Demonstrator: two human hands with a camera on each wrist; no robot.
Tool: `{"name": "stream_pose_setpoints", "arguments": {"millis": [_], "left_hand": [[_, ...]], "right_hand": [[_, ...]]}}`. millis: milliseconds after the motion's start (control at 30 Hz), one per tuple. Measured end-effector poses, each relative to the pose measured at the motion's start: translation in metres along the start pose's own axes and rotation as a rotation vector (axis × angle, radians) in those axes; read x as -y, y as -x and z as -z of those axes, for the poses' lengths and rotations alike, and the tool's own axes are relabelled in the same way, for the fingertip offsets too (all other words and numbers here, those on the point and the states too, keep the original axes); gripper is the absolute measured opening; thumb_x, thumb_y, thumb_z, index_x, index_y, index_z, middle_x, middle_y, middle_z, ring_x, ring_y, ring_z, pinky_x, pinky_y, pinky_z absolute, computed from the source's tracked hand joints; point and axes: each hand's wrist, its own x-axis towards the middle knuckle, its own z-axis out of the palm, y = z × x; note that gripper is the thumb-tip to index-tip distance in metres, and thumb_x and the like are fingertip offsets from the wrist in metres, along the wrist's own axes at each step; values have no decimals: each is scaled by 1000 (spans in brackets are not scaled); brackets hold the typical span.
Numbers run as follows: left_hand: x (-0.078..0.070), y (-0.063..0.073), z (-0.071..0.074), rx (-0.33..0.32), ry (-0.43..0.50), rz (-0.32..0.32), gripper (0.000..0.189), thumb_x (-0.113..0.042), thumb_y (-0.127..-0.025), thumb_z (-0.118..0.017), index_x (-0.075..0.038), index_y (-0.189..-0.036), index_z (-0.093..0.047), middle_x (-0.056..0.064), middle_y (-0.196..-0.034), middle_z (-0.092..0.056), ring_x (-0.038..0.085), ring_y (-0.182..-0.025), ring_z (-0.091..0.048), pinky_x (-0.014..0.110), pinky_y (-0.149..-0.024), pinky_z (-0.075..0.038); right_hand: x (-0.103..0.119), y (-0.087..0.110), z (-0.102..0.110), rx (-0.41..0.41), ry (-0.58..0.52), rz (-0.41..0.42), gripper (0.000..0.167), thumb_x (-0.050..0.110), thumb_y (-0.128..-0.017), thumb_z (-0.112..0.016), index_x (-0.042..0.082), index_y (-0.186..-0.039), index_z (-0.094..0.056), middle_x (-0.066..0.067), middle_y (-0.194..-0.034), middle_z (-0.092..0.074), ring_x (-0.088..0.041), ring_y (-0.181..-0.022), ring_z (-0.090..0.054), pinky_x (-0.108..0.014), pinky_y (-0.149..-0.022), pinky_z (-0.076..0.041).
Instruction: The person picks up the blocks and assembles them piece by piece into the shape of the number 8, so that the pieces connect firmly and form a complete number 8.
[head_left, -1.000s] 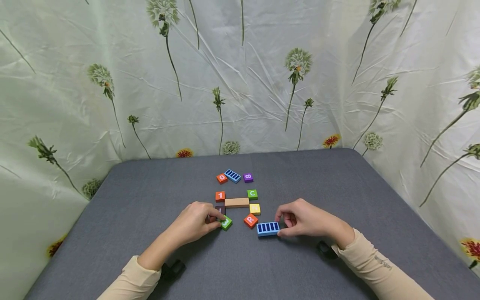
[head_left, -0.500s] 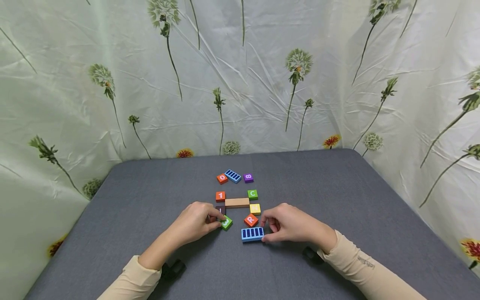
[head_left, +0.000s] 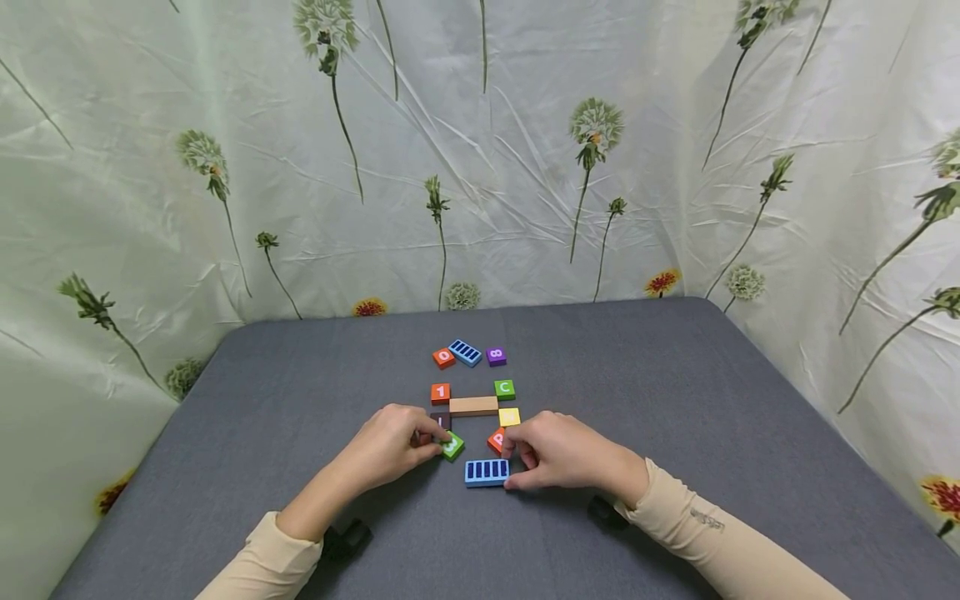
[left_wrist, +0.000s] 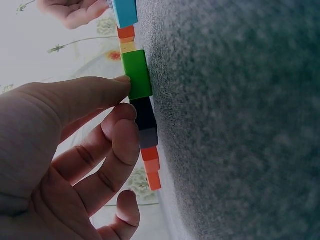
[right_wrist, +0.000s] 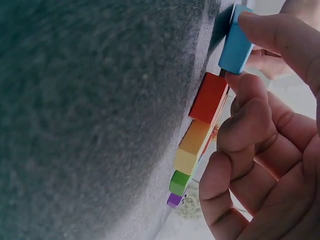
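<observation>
In the head view my left hand [head_left: 397, 444] holds a green block [head_left: 453, 447] with a white character at its corner, thumb and index finger against it. The left wrist view shows the thumb on this green block [left_wrist: 137, 75]. My right hand [head_left: 562, 452] pinches the right end of a blue block with dark stripes [head_left: 487, 473] between thumb and index finger. A shadowed gap separates that blue block [right_wrist: 236, 47] from the cloth in the right wrist view. Behind it lies an orange block with an R [head_left: 497, 441], partly hidden by my right fingers.
Beyond my hands lie a plain wooden plank [head_left: 474, 406], a dark block [head_left: 440, 421], a yellow block [head_left: 509, 417], an orange "1" block [head_left: 440, 392] and a green "C" block [head_left: 505, 389]. Farther back are an orange "0" [head_left: 444, 357], another blue striped block [head_left: 466, 352] and a purple block [head_left: 497, 356].
My right hand has carried the blue striped block left and slightly nearer to me, from right of the orange R block to in front of it. My left hand has stayed at the green block.
</observation>
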Motion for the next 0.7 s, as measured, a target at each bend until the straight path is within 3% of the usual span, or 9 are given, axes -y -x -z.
{"name": "stream_pose_setpoints", "arguments": {"millis": [700], "left_hand": [[-1, -1, -1, 11, 5, 36, 13, -11, -89, -88, -20, -98, -87, -12, -75, -58, 1, -67, -47, 21, -59, -37]], "right_hand": [[7, -8, -5, -1, 48, 46, 18, 30, -94, -84, 19, -103, -73, 17, -66, -49, 8, -58, -41, -17, -56, -36]]}}
